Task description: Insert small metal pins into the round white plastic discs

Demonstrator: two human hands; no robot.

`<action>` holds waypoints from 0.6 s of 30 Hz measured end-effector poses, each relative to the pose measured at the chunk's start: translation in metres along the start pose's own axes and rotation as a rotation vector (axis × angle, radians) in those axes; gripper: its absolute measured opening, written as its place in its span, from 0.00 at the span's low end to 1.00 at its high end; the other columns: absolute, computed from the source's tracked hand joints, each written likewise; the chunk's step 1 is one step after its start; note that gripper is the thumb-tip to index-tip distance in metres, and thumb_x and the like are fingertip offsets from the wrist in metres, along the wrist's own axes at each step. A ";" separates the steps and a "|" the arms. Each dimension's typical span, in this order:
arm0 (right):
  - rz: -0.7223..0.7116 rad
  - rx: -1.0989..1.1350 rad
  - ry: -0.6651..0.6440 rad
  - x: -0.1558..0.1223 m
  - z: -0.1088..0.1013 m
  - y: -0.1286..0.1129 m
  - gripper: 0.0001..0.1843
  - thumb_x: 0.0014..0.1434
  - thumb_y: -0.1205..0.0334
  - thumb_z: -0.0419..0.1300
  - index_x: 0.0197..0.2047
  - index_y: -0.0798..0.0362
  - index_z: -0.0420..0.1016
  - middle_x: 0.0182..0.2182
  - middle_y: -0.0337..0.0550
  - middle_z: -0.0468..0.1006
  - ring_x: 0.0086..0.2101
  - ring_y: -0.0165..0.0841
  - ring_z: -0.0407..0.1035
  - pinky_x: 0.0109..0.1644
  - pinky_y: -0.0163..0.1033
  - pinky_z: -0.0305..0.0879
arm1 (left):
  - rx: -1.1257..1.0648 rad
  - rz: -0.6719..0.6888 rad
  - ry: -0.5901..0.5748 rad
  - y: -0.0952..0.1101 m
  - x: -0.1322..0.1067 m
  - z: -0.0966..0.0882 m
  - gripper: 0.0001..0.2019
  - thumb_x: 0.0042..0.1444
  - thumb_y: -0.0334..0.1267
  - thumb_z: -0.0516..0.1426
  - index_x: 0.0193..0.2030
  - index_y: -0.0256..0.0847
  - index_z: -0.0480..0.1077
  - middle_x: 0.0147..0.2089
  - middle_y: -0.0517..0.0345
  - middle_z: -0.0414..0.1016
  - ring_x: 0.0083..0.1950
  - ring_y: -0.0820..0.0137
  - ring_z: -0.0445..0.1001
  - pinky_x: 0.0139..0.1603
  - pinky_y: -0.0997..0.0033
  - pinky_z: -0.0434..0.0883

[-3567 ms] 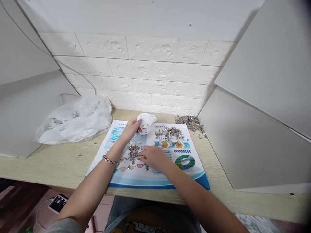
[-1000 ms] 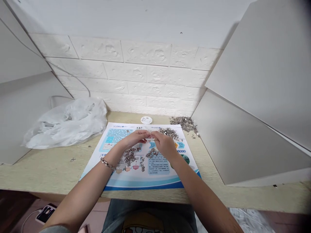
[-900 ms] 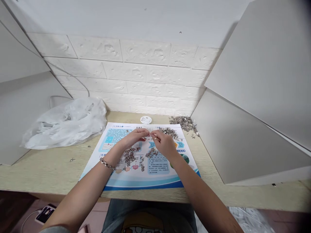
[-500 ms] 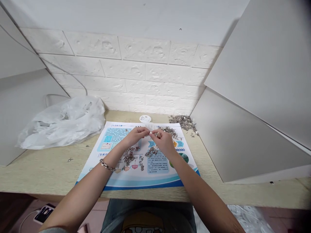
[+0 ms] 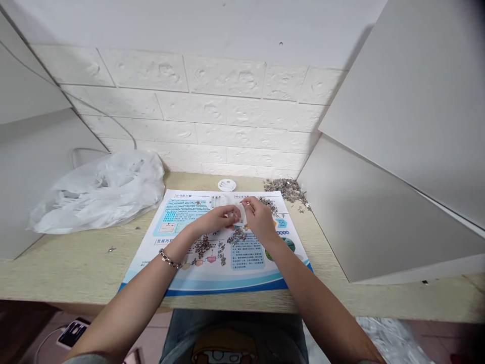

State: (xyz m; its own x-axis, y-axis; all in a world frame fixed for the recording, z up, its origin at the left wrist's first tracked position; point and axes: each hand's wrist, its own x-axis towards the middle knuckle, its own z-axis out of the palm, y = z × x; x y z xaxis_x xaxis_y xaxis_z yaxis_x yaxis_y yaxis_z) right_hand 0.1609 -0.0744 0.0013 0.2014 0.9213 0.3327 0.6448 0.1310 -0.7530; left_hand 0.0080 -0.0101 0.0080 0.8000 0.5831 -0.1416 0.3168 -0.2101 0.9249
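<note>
Partly hidden by the left hand (image 5: 215, 221), which pinches it, the thin white card (image 5: 242, 214) is over the sheet (image 5: 242, 281); whether the right hand (image 5: 259, 218), beside it, pinches anything is unclear.

soft, bright light is spreading over the brick wall (image 5: 208, 106) and desk (image 5: 87, 273), a faint shadow is running beside the upper right panel (image 5: 413, 101), and dimness is gathering under the desk. the wide lens is stretching the side panels (image 5: 34, 177), and the right border is fading to black. small metal parts (image 5: 202, 246) are glinting, while fine print (image 5: 248, 253) is blurring.
</note>
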 end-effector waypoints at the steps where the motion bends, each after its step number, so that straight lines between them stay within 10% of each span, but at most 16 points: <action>1: -0.025 -0.036 0.001 0.001 -0.001 0.001 0.13 0.58 0.57 0.45 0.37 0.53 0.69 0.21 0.39 0.68 0.22 0.29 0.58 0.26 0.33 0.49 | -0.030 -0.024 -0.019 0.000 -0.001 0.001 0.11 0.53 0.45 0.53 0.39 0.42 0.61 0.33 0.61 0.65 0.32 0.71 0.72 0.34 0.70 0.66; 8: -0.098 -0.114 -0.025 0.004 -0.001 0.005 0.12 0.59 0.60 0.46 0.34 0.53 0.68 0.22 0.39 0.69 0.23 0.29 0.60 0.28 0.33 0.50 | -0.198 -0.052 0.063 0.004 -0.001 0.006 0.37 0.48 0.36 0.59 0.61 0.45 0.43 0.31 0.62 0.66 0.32 0.69 0.73 0.37 0.65 0.68; 18: -0.249 -0.162 0.051 0.003 0.000 0.012 0.11 0.58 0.63 0.49 0.38 0.54 0.72 0.32 0.44 0.72 0.30 0.30 0.65 0.33 0.34 0.58 | -0.243 0.040 -0.052 0.007 0.000 0.002 0.33 0.46 0.35 0.60 0.59 0.41 0.53 0.30 0.58 0.70 0.31 0.72 0.68 0.33 0.69 0.65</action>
State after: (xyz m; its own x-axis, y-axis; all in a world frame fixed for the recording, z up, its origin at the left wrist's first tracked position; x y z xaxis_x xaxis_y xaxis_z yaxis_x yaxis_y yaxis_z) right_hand 0.1690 -0.0705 -0.0069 0.0566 0.8480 0.5270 0.7874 0.2866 -0.5458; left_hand 0.0110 -0.0136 0.0136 0.8366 0.5356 -0.1155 0.1579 -0.0339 0.9869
